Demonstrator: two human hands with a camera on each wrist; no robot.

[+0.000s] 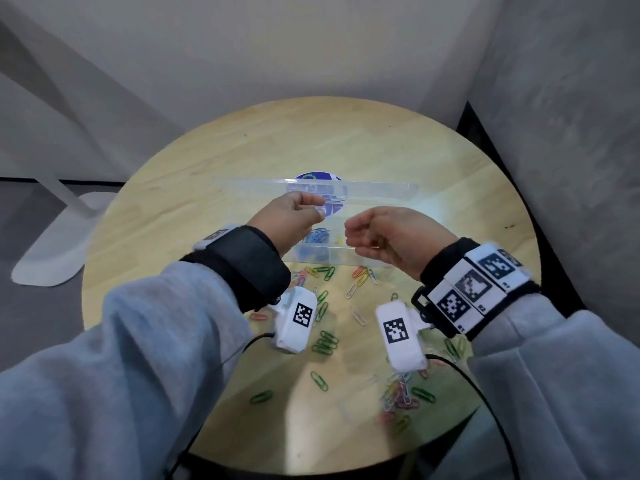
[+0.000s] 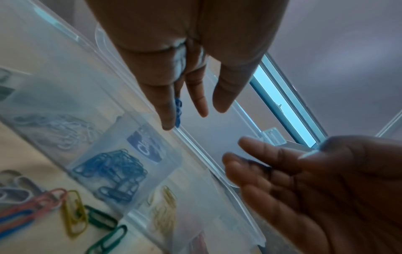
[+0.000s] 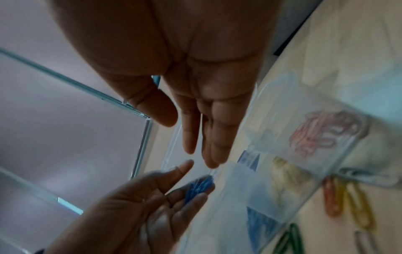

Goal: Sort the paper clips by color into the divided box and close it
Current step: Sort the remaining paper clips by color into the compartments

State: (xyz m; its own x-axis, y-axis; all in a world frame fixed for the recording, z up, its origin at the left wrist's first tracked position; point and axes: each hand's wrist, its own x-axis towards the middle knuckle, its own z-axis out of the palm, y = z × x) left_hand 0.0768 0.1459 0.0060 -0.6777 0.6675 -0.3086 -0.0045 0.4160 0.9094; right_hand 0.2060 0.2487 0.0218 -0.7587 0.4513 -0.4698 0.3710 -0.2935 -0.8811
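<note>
Clips come first, since they are what I must handle: loose paper clips [image 1: 325, 341] lie scattered on the round wooden table [image 1: 207, 161] on the near side of both hands, beneath my wrists, green, orange, yellow, white and pink. I judge them light, thin, springy wire, slick with coating and apt to hook into one another; I would pinch one flat across its loops with thumb and forefinger, or slide it to a bare patch before lifting.

My left hand [image 1: 289, 216] hangs over the box with its fingers curled, and the left wrist view shows a few blue paper clips [image 2: 178, 112] held against those fingers [image 2: 167, 110], directly above the compartments. My right hand [image 1: 388, 233], just beside it, is loosely cupped with the fingers apart and nothing in it that I can see.

Below the fingertips sits the divided box [image 1: 332, 254], clear frosted plastic, low and long. One compartment under my left fingers holds a blue heap [image 2: 113, 173]; next to it toward the right hand are yellow clips [image 2: 163, 213], and farther on that side a pinkish-red heap [image 3: 326, 130]. I judge the box light and likely to skid if pushed.

Beyond the fingers its hinged lid [image 1: 374, 190] stands open, thin and flexible; I would close it by the long free edge.
</note>
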